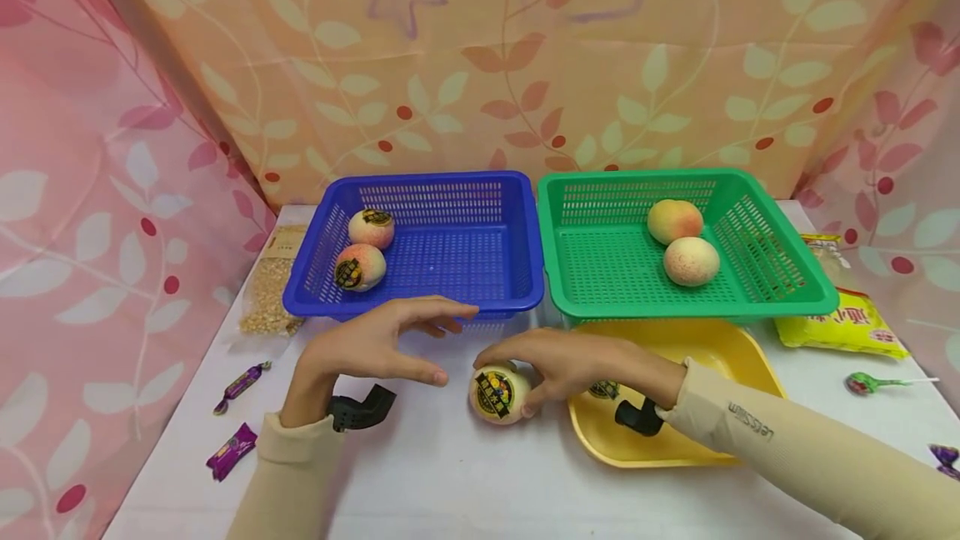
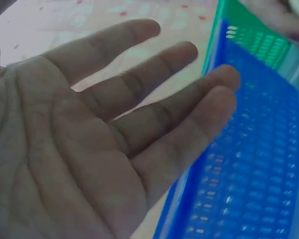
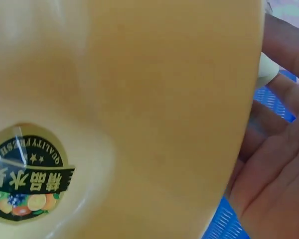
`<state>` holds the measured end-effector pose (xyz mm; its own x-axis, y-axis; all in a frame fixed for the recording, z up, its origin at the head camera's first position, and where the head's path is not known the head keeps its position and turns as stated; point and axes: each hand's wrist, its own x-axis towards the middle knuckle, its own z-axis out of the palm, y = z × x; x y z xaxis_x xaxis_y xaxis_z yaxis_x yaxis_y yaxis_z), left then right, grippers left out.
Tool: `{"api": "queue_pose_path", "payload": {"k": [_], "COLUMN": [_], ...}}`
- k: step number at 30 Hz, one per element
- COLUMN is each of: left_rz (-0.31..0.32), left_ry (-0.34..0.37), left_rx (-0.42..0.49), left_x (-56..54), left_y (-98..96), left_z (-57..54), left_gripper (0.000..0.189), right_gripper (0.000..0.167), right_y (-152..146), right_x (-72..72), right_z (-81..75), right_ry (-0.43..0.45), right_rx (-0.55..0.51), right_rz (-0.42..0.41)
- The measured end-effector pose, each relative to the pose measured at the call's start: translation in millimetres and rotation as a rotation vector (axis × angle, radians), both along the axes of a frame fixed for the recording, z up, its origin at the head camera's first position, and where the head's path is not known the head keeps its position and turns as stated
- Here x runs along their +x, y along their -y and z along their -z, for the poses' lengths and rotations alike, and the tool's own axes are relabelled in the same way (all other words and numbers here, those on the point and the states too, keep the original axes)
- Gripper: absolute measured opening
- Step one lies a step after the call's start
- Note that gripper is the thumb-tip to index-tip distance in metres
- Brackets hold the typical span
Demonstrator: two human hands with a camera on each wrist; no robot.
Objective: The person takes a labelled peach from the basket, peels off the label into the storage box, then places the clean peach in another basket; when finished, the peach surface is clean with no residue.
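My right hand (image 1: pixel 558 361) grips a pale peach (image 1: pixel 497 397) with a black fruit sticker, low in front of the baskets. Its fingers curl over the top and the thumb lies at the near right side. To the left, my left hand (image 1: pixel 371 344) holds nothing; its fingers are extended and apart from the thumb, close to the front rim of the blue basket (image 1: pixel 412 307). A yellow tray (image 1: pixel 675 457) lies under my right forearm. Inside it another stickered peach (image 3: pixel 27 174) shows in the right wrist view, mostly hidden in the head view.
Two stickered peaches (image 1: pixel 360 267) sit in the blue basket's left side. In the green basket (image 1: pixel 690 308) are two plain peaches (image 1: pixel 692 262). Purple candies (image 1: pixel 232 450) and a grain bag (image 1: pixel 272 290) lie left; a yellow snack packet (image 1: pixel 843 325) and a lollipop (image 1: pixel 862 383) lie right.
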<state>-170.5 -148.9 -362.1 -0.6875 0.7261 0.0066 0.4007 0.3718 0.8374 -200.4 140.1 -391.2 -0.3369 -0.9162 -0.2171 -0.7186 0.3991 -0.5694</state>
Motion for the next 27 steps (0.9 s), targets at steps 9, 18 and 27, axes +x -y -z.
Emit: {"api": "queue_pose_path", "payload": {"k": [9, 18, 27], "left_rz": [0.036, 0.112, 0.131], "left_ry": [0.087, 0.114, 0.159], "left_rx": [-0.168, -0.218, -0.121], "left_x": [-1.7, -14.6, -23.9], "left_y": [-24.8, -42.4, -49.1], "left_z": [16.0, 51.9, 76.1], "left_gripper": [0.087, 0.087, 0.067], "right_gripper": [0.070, 0.064, 0.041], "right_y": [-8.6, -16.9, -9.6], "right_x": [9.1, 12.4, 10.8], "right_z": [-7.5, -16.4, -21.0], "right_ry": [-0.241, -0.267, -0.163], "right_rx": [0.045, -0.057, -0.148], "right_rz": [0.027, 0.025, 0.085]}}
